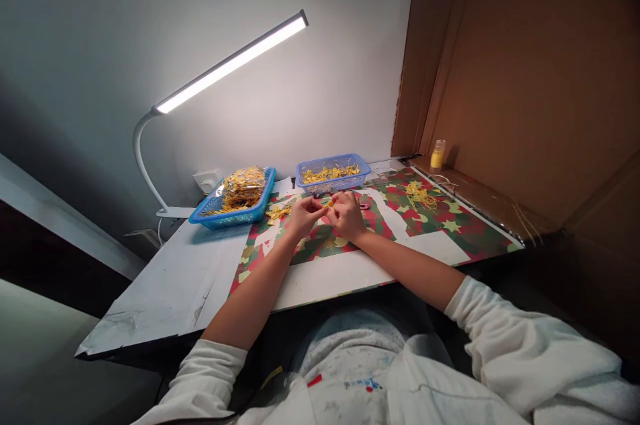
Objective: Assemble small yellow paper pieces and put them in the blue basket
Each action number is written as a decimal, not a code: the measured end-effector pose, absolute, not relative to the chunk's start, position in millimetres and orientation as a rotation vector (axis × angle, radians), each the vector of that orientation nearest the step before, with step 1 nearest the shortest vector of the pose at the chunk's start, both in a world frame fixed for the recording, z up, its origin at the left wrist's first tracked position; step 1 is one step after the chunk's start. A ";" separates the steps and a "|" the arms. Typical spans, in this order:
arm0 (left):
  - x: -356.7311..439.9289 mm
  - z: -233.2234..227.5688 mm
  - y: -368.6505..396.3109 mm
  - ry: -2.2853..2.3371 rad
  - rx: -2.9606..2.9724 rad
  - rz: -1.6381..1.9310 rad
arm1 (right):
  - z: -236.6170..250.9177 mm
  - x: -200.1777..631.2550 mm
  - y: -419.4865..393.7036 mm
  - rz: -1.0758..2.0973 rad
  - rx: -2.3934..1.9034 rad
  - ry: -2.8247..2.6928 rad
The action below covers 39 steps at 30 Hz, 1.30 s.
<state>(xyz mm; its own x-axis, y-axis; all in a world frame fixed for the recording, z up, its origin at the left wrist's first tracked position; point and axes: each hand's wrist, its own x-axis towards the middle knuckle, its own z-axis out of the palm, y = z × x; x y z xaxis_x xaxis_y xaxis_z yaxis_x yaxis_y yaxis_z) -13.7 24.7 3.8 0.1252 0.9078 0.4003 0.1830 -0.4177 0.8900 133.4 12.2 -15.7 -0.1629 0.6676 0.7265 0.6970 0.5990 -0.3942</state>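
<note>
- A strip lamp [233, 65], upper left of centre, glares white.
- The wall [345, 91] is bright below it, dim at far left.
- Cardboard [530, 78] darkens toward the right edge.
- The lower-right sleeve [550, 351] looks wide-angle stretched.

Nothing I could read clearly
The small blue and red print [369, 385] on my pale clothing [345, 351] was too blurred to make out any words.

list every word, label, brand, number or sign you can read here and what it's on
No text can be read.
Blue and red marks on the pale clothing: possibly lettering, too blurred to read.
Clear bag and small yellow container: no readable label.
</note>
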 end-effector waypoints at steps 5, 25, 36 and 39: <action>-12.2 3.7 22.3 1.065 1.762 1.394 | -17.6 130.7 11.9 -0.161 -1.102 -1.833; -15.5 6.0 21.6 1.087 1.975 1.556 | -6.9 156.0 24.4 0.111 -1.032 -1.907; -16.1 5.4 20.8 1.054 2.125 1.566 | -5.5 161.5 28.9 0.120 -1.010 -2.013; -15.6 5.3 19.8 1.057 2.137 1.554 | -5.2 160.8 28.1 0.116 -0.996 -2.000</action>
<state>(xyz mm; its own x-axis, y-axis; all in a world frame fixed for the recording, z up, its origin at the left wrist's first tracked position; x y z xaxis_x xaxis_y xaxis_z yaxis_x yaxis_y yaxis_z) -15.6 19.8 5.3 0.1465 0.7047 0.6943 0.3870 -0.6867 0.6153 160.8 28.1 -5.2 -0.2977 0.6846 0.6654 0.6030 0.6752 -0.4249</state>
